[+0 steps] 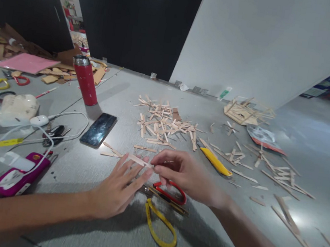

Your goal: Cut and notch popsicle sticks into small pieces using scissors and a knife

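The left hand (116,192), fingers spread, steadies a flat wooden stick (137,160); the right hand (179,174) pinches its end, fingertips closed; the stick is above the red-and-yellow-handled scissors (161,224); left of the scissors lies a smartphone (99,130), right, a yellow utility knife (215,161).

The lighting is moderate and cool, and it makes a white glare on the tabletop (120,93) at the right and the far left. Soft shadows lie under both arms. The right wrist is blurred, and the edges look stretched.
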`<state>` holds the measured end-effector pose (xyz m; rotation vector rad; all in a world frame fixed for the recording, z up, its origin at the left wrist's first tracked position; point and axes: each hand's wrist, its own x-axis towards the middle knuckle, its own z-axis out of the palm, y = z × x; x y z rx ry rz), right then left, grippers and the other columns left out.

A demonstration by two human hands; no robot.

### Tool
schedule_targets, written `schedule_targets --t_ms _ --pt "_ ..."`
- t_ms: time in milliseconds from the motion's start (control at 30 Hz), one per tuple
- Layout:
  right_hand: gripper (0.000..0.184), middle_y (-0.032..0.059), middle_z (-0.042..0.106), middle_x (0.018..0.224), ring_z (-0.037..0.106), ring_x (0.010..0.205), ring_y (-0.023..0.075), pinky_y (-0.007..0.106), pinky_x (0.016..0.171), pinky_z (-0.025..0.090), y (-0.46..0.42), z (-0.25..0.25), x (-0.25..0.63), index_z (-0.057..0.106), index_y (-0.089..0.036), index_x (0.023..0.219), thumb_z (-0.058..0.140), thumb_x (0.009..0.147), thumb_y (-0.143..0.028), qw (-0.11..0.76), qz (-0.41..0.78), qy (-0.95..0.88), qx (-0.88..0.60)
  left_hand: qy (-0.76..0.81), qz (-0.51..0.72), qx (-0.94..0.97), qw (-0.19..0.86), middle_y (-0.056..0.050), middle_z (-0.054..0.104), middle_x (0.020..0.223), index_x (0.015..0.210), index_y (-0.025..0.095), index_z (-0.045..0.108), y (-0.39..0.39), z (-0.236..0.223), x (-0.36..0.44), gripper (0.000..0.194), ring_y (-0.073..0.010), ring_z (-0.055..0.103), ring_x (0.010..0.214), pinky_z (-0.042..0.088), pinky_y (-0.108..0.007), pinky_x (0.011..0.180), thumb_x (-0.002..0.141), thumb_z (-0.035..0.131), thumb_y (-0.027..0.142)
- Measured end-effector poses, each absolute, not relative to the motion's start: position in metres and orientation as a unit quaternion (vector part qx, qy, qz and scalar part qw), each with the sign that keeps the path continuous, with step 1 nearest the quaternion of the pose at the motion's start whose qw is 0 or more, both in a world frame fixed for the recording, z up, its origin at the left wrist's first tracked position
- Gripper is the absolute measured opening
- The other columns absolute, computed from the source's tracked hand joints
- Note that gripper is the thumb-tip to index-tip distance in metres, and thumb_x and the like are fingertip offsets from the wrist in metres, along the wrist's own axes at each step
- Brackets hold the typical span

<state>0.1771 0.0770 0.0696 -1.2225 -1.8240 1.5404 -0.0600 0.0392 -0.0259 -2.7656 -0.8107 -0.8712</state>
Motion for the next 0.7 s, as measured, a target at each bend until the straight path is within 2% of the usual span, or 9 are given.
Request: schedule_targets --t_ms 100,200,267,333,433,500,567,633,700 --pt "0.032 -0.0012 0.068 0.076 0.064 0.062 0.0140 0.028 0.062 0.054 0.078 0.061 0.170 0.068 -0.023 0.090 0.077 0.081 -0.052 0.254 0.591 -0.631 -0.434 -0.263 -0.285 -0.918 0.082 -0.025 0.050 0.155 0.163 0.000 0.019 0.039 -0.024 -0.060 0.075 -0.0379 0.023 0.158 0.032 -0.064 0.122 0.091 0.043 -0.002" --pt "0.036 0.0038 0.072 0.097 0.067 0.071 0.0145 0.028 0.064 0.057 0.076 0.060 0.166 0.069 -0.022 0.098 0.076 0.082 -0.053 0.291 0.539 -0.637 -0.468 -0.267 -0.289 -0.912 0.118 -0.023 0.050 0.157 0.150 -0.002 0.044 0.038 -0.022 -0.059 0.062 -0.0372 0.021 0.159 0.025 -0.064 0.127 0.088 0.042 -0.005" --pt "0.044 0.0047 0.071 0.093 0.063 0.062 0.0127 0.027 0.056 0.054 0.073 0.064 0.167 0.067 -0.021 0.105 0.066 0.088 -0.062 0.328 0.513 -0.621 -0.494 -0.286 -0.297 -0.899 0.151 -0.019 0.053 0.156 0.136 0.001 0.059 0.037 -0.022 -0.058 0.052 -0.0366 0.018 0.160 0.016 -0.065 0.129 0.088 0.043 -0.006" --pt "0.056 0.0043 0.070 0.081 0.057 0.051 0.0122 0.026 0.047 0.047 0.069 0.072 0.169 0.065 -0.019 0.106 0.052 0.092 -0.072 0.297 0.560 -0.602 -0.486 -0.312 -0.294 -0.884 0.183 -0.014 0.056 0.154 0.125 0.006 0.068 0.036 -0.021 -0.057 0.044 -0.0366 0.014 0.161 0.007 -0.067 0.130 0.089 0.045 -0.005" --pt "0.053 0.0049 0.072 0.077 0.059 0.055 0.0147 0.026 0.049 0.044 0.064 0.080 0.172 0.071 -0.019 0.103 0.058 0.090 -0.068 0.184 0.572 -0.648 -0.469 -0.344 -0.279 -0.871 0.214 -0.010 0.055 0.155 0.119 0.009 0.073 0.035 -0.021 -0.057 0.039 -0.0366 0.012 0.161 0.001 -0.070 0.130 0.090 0.049 -0.002" --pt "0.041 0.0021 0.070 0.075 0.058 0.058 0.0142 0.025 0.051 0.042 0.062 0.080 0.172 0.073 -0.020 0.111 0.067 0.089 -0.055 0.171 0.501 -0.690 -0.494 -0.348 -0.279 -0.866 0.226 -0.008 0.054 0.157 0.120 0.012 0.073 0.035 -0.020 -0.057 0.039 -0.0361 0.011 0.161 0.003 -0.071 0.130 0.090 0.052 -0.001" --pt "0.037 -0.0019 0.065 0.068 0.052 0.053 0.0125 0.025 0.050 0.038 0.062 0.077 0.170 0.070 -0.021 0.120 0.067 0.091 -0.044 0.185 0.455 -0.702 -0.515 -0.345 -0.280 -0.865 0.231 -0.007 0.054 0.157 0.120 0.015 0.073 0.034 -0.020 -0.057 0.040 -0.0355 0.010 0.162 0.005 -0.071 0.130 0.088 0.055 -0.001" --pt "0.027 -0.0039 0.060 0.062 0.046 0.050 0.0116 0.025 0.049 0.034 0.062 0.072 0.169 0.072 -0.021 0.110 0.062 0.095 -0.041 0.184 0.448 -0.709 -0.512 -0.342 -0.279 -0.867 0.230 -0.007 0.055 0.156 0.121 0.016 0.073 0.034 -0.019 -0.057 0.041 -0.0357 0.010 0.161 0.007 -0.071 0.130 0.087 0.056 -0.002" --pt "0.025 -0.0040 0.057 0.057 0.045 0.050 0.0116 0.026 0.049 0.033 0.063 0.069 0.168 0.072 -0.021 0.089 0.058 0.097 -0.041 0.176 0.449 -0.720 -0.500 -0.340 -0.286 -0.867 0.228 -0.007 0.057 0.155 0.120 0.015 0.074 0.034 -0.019 -0.057 0.040 -0.0364 0.012 0.161 0.008 -0.071 0.130 0.088 0.057 -0.002"
